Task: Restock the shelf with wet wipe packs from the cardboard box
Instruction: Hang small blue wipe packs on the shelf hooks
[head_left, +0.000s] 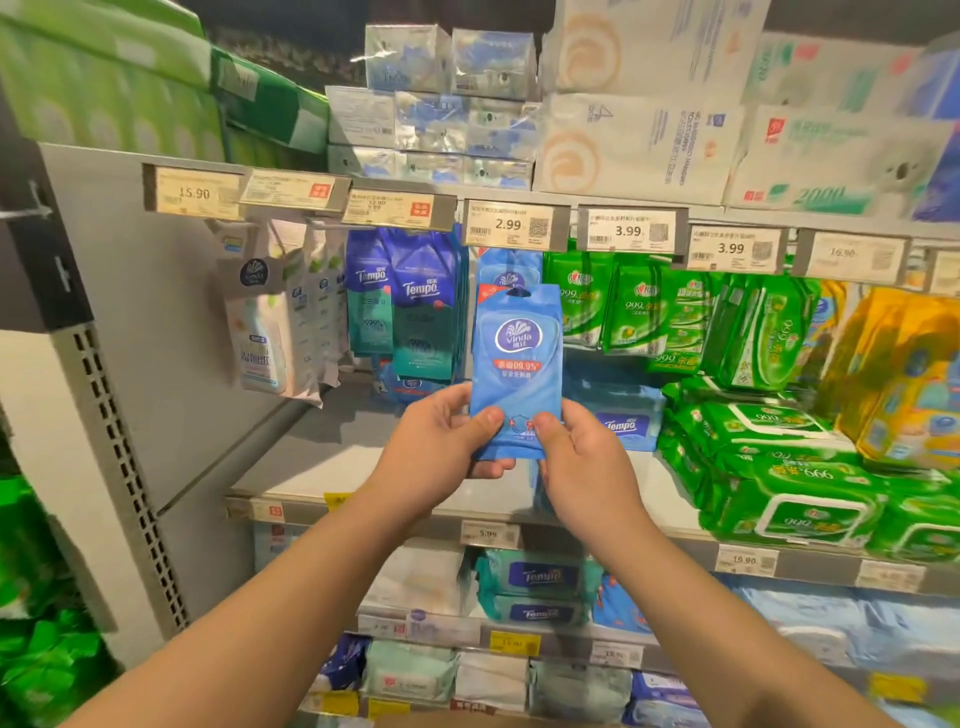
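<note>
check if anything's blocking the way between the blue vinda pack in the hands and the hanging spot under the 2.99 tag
Nothing visible blocks it. The left hand and right hand hold the blue Vinda pack upright by its bottom edge, right in front of matching blue packs hanging under the 2.99 tag. The peg itself is hidden.

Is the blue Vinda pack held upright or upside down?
Upright: on the blue Vinda pack the logo reads normally, hang hole on top; left hand and right hand pinch its bottom.
</note>
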